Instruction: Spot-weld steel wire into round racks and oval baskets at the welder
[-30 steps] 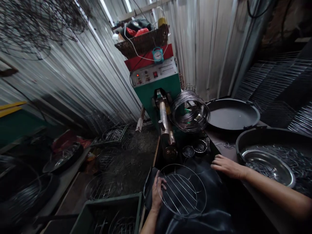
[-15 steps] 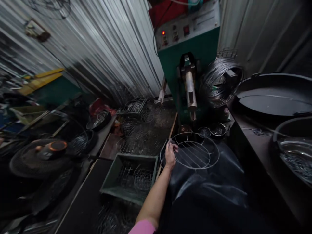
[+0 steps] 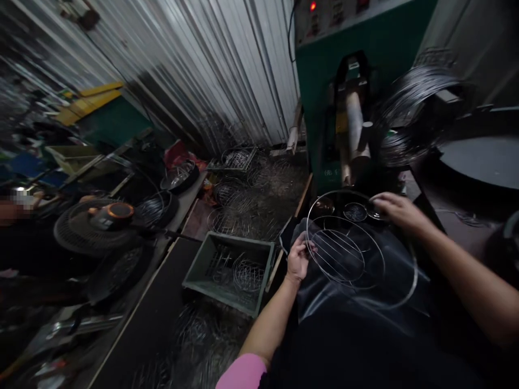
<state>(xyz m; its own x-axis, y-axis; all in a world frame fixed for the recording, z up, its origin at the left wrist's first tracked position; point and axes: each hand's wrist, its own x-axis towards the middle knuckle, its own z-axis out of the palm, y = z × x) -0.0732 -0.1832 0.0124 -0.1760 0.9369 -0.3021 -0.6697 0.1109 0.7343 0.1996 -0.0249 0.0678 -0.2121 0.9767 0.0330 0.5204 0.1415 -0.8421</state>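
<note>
A round wire rack (image 3: 339, 253) with parallel bars hangs over the dark shiny cover on my lap. My left hand (image 3: 298, 260) has its fingers closed on the rack's left edge. With its fingertips, my right hand (image 3: 395, 209) pinches a larger, bare wire ring (image 3: 415, 273). This ring overlaps the rack, and I cannot tell whether the two touch. Just beyond them stand small round dishes (image 3: 356, 212). In front is a green machine (image 3: 320, 129) with a blurred, pale cylindrical arm (image 3: 354, 113).
Left of my forearm stands a green crate (image 3: 229, 307) holding wire racks. Several more wire racks (image 3: 239, 216) lie behind it. A coil of wire (image 3: 425, 81) and a wide pan (image 3: 482, 159) are at right. Farther left are a fan (image 3: 115, 213) and part of another person (image 3: 10, 210).
My right hand has come into view from the right, holding a large wire ring over the rack. My left hand still grips the rack. The whole view has shifted.
</note>
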